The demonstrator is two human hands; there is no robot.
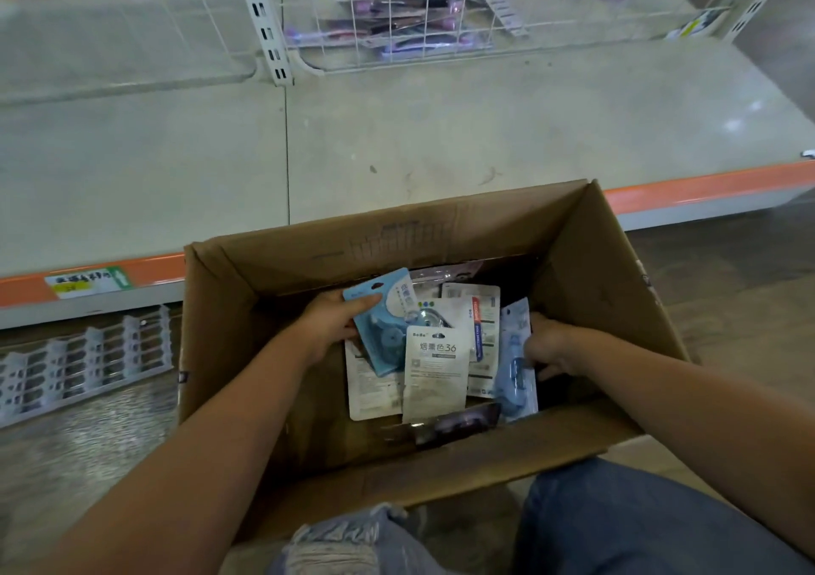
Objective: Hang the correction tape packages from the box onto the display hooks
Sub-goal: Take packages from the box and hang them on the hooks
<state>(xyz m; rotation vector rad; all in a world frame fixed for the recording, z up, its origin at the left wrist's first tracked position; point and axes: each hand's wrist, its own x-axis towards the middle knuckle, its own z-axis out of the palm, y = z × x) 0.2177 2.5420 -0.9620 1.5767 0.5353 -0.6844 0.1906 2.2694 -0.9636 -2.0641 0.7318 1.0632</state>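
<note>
Now we are picking stock inside the box [608, 266]: our left hand [333, 323] pinches a blue package [381, 323], our right hand [549, 347] curls its fingers round a pale-blue package [516, 354]. Next, probably lift them towards the wire display [397, 14].

Single head-worn view, facing forward and down, close over the box [441, 230], shelf [397, 124] beyond
</note>
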